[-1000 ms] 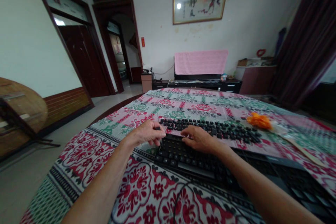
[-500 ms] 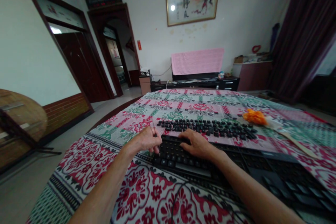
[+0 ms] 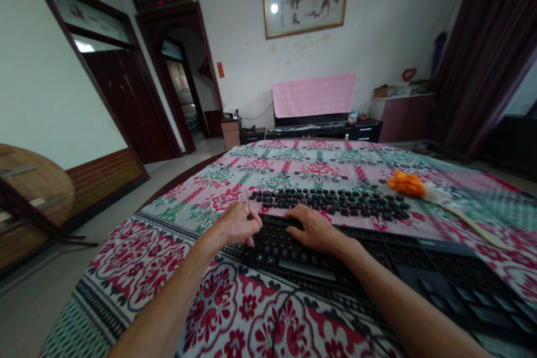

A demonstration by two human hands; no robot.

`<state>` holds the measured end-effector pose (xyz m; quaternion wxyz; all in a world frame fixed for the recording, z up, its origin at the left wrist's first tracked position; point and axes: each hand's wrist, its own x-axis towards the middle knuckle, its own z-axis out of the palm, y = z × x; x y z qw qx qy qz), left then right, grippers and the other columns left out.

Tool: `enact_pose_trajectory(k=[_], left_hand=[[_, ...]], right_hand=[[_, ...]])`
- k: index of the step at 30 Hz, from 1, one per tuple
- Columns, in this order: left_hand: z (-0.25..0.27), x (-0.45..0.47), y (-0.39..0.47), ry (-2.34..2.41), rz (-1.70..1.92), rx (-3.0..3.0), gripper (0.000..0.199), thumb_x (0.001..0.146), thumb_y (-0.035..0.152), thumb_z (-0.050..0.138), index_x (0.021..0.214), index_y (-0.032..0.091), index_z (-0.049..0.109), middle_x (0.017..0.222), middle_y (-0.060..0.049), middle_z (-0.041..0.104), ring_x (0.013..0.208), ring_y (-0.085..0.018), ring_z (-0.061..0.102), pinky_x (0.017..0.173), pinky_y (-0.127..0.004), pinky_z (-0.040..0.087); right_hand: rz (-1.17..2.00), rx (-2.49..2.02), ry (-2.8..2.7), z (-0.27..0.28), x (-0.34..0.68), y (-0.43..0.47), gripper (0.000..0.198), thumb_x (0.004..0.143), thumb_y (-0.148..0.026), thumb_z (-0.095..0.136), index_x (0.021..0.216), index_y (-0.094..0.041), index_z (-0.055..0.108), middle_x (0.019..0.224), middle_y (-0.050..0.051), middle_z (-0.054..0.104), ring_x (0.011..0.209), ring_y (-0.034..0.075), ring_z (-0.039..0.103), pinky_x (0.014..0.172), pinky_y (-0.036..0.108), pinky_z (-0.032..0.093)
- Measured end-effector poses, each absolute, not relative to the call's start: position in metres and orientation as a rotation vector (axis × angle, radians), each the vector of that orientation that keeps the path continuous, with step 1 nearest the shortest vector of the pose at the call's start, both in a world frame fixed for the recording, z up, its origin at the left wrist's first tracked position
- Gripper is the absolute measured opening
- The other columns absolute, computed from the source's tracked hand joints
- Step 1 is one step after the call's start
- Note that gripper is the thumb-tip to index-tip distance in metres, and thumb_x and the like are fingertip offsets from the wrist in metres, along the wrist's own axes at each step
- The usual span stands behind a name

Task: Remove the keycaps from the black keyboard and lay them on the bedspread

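Observation:
A black keyboard [image 3: 308, 271] lies on the patterned tablecloth, with many of its keycaps off and bare sockets showing. Over its left end, my left hand [image 3: 241, 225] is closed in a pinch around something small, dark and thin, mostly hidden by the fingers. My right hand [image 3: 312, 227] rests across the keyboard's upper part, thumb apart from the fingers and nothing seen in its grasp. Just behind the keyboard, loose black keycaps [image 3: 335, 201] are spread in rows. Several keys remain along the front row and at the right end.
To the right lies a brush [image 3: 406, 184] with orange bristles and a pale handle. A black cable [image 3: 279, 313] loops in front of the keyboard. The round table's tablecloth [image 3: 168, 268] hangs over its left edge. Beyond stands a low cabinet [image 3: 364, 133] under a pink cloth [image 3: 314, 98].
My left hand has turned slightly and shifted a little to the right over the keyboard's left end. The right hand stays in place. The view has tilted slightly.

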<state>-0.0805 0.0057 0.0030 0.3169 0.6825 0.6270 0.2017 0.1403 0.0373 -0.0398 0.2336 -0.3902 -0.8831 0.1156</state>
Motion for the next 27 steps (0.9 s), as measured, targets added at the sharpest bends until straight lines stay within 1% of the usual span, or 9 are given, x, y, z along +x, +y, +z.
enact_pose_trajectory(k=[7,13,17,22,27], left_hand=[[0.004,-0.074,0.004,1.695,0.545,1.79,0.028,0.061,0.015,0.044,0.077,0.016,0.067,0.037,0.002,0.056,0.042,-0.015,0.06,0.04,-0.018,0.042],[-0.004,-0.072,0.009,1.725,0.491,1.711,0.028,0.06,0.017,0.044,0.077,0.016,0.067,0.051,-0.002,0.063,0.043,-0.015,0.061,0.036,-0.017,0.04],[-0.005,-0.074,0.009,1.702,0.494,1.732,0.03,0.063,0.017,0.046,0.084,0.016,0.067,0.053,-0.002,0.063,0.041,-0.012,0.059,0.038,-0.016,0.04],[0.001,-0.071,0.003,1.633,0.611,1.833,0.035,0.07,0.021,0.044,0.097,0.018,0.065,0.057,0.0,0.062,0.038,-0.009,0.057,0.038,-0.015,0.039],[0.001,-0.068,0.002,1.634,0.709,1.917,0.039,0.073,0.02,0.041,0.105,0.019,0.063,0.051,0.003,0.058,0.036,-0.007,0.055,0.041,-0.014,0.041]], right_hand=[[0.318,-1.053,-2.421,-0.04,0.141,0.036,0.029,0.077,-0.026,0.052,0.103,-0.016,0.059,0.095,0.008,0.056,0.088,0.017,0.052,0.081,0.028,0.039],[0.315,-1.059,-2.423,-0.037,0.14,0.034,0.029,0.077,-0.026,0.051,0.103,-0.017,0.059,0.095,0.008,0.056,0.086,0.017,0.053,0.08,0.028,0.04],[0.314,-1.067,-2.424,-0.036,0.14,0.033,0.029,0.077,-0.026,0.051,0.103,-0.016,0.059,0.095,0.008,0.056,0.088,0.017,0.052,0.081,0.028,0.039],[0.305,-1.069,-2.421,-0.038,0.139,0.034,0.029,0.077,-0.026,0.051,0.104,-0.017,0.058,0.096,0.008,0.055,0.089,0.017,0.052,0.08,0.028,0.039],[0.295,-1.067,-2.423,-0.039,0.139,0.034,0.029,0.077,-0.025,0.051,0.104,-0.016,0.057,0.094,0.008,0.055,0.087,0.017,0.052,0.079,0.028,0.04]])
